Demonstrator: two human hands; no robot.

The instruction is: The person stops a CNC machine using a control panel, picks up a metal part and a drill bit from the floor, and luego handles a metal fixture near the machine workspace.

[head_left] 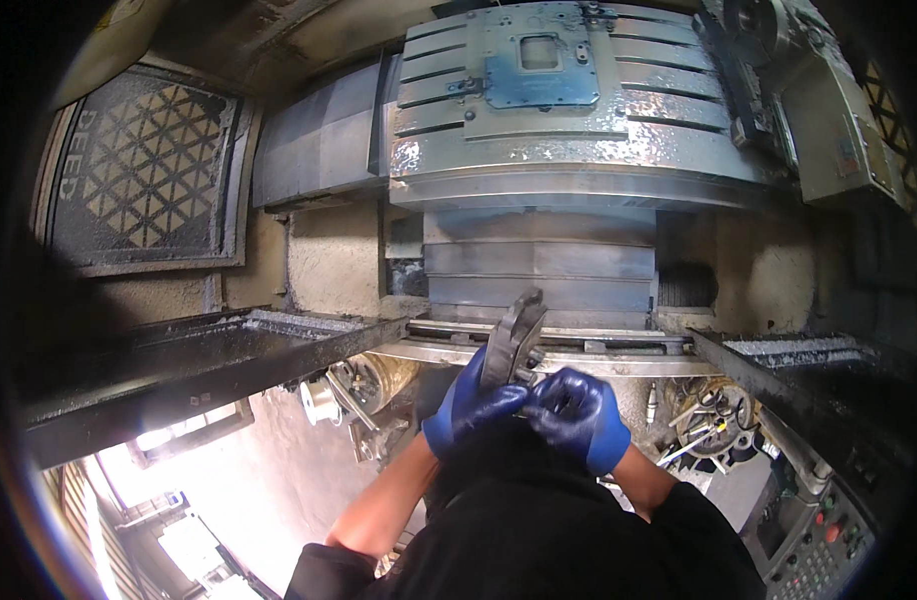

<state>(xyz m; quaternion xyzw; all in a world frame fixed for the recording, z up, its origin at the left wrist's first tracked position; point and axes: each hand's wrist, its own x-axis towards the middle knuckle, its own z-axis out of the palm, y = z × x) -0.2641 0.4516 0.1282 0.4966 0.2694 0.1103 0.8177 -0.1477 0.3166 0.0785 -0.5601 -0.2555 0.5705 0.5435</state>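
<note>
In front of my chest, my left hand, in a blue work glove, is closed around a dark grey curved metal part. The part stands up past my fingers, its far end above the machine's front rail. My right hand, gloved alike, is closed at the part's lower right side, its fingers bunched beside a small metal stud. What the right fingertips hold, if anything, is hidden. Beyond both hands, a flat plate with a square opening is clamped on the slotted machine table, wet and shiny.
Grey sliding covers lie below the machine table. Open door frames flank me, left and right. A drum with tools stands at left; more tools lie at right. A button panel is at lower right.
</note>
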